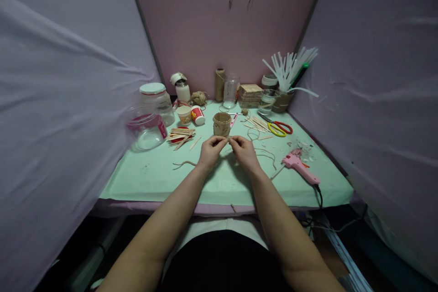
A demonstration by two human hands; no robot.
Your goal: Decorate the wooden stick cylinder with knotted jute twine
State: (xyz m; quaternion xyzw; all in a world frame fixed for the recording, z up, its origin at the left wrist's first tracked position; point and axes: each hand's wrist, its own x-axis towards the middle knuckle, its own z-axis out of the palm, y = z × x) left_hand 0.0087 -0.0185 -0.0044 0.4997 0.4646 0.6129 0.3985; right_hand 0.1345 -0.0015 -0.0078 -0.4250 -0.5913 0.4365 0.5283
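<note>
My left hand and my right hand meet at the fingertips, both closed in a pinch. A tiny bit of what looks like twine shows between them. Just beyond the fingers stands a brown twine-trimmed cup, upright, its lower edge partly hidden by my hands. One strand of twine emerges left of my left wrist, and another jute strand lies right of my right hand. Whether these join the piece in my fingers is hidden.
A pink glue gun lies at right, near scissors. Wooden sticks, paper cups and glass jars stand left. Behind are a twine ball, square stack and glue sticks. Cloth walls enclose the table.
</note>
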